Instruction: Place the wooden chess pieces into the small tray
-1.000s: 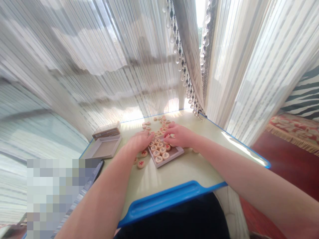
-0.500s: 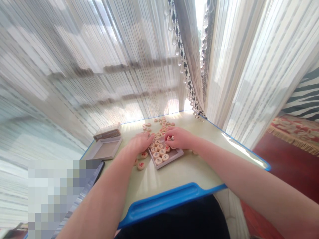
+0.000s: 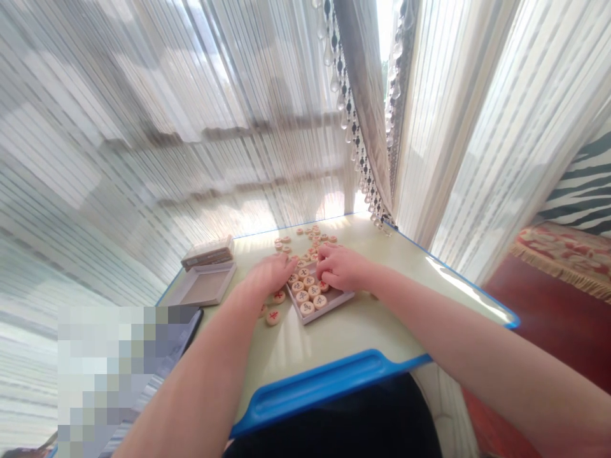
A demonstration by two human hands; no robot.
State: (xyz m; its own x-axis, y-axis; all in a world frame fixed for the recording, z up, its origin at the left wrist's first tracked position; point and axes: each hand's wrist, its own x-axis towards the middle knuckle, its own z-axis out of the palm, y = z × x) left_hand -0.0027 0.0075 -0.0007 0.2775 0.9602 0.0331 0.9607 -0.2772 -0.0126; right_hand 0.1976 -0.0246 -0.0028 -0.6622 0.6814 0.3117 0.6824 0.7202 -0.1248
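Observation:
A shallow light box tray [image 3: 328, 308] lies on the table, with xiangqi pieces [image 3: 314, 291] laid in rows in its left part. My left hand [image 3: 272, 275] is at the tray's far left corner, its fingers bent against the rim. Over the tray's right part is my right hand [image 3: 342, 267], fingers curled down. A xiangqi piece showed between them a moment earlier; now the hand hides it. Beside the tray's left wall lie loose red-marked pieces [image 3: 272, 317]. More loose pieces [image 3: 315, 240] are scattered beyond the tray.
An empty box lid [image 3: 203, 284] lies at the table's left, with a flat box [image 3: 208, 250] behind it. The table [image 3: 405, 305] has a blue edge with a moulded groove [image 3: 324, 381] nearest me. Sheer curtains and a beaded tieback [image 3: 365, 165] hang behind.
My right hand has turned down and its fingers have closed in lower over the tray, covering the piece they held. The left hand stays at the tray's corner. The view has shifted slightly.

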